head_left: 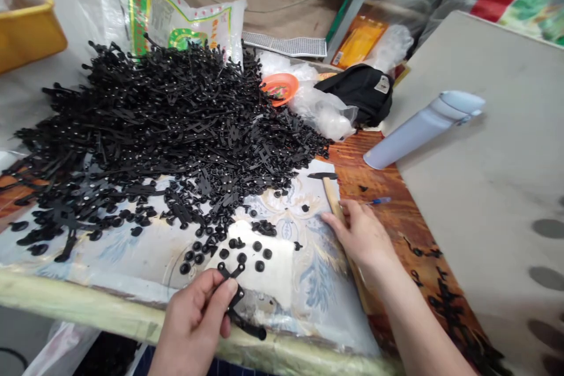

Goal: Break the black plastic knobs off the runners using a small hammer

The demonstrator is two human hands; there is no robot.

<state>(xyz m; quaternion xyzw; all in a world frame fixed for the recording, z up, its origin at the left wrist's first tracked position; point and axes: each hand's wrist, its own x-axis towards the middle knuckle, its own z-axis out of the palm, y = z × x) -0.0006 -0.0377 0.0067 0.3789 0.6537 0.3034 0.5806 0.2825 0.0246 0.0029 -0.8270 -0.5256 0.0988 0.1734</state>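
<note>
My left hand (194,317), at the table's front edge, is closed on a black plastic part (238,292). The part has short arms with round ends and one longer curved arm hanging to the right. My right hand (363,232) is over the wooden handle of a hammer (333,194) lying on the table. Thumb and fingers are apart, above the handle; the hand hides part of it. Between the hands, a pale pad (277,264) bears several small round black studs (257,245).
A large heap of black parts (167,111) covers the back left. A light blue tube (418,132) leans at the right beside a grey board (497,129). Behind are an orange dish (282,88), a black bag (361,91) and a printed sack (189,23). A blue pen (379,201) lies near my right hand.
</note>
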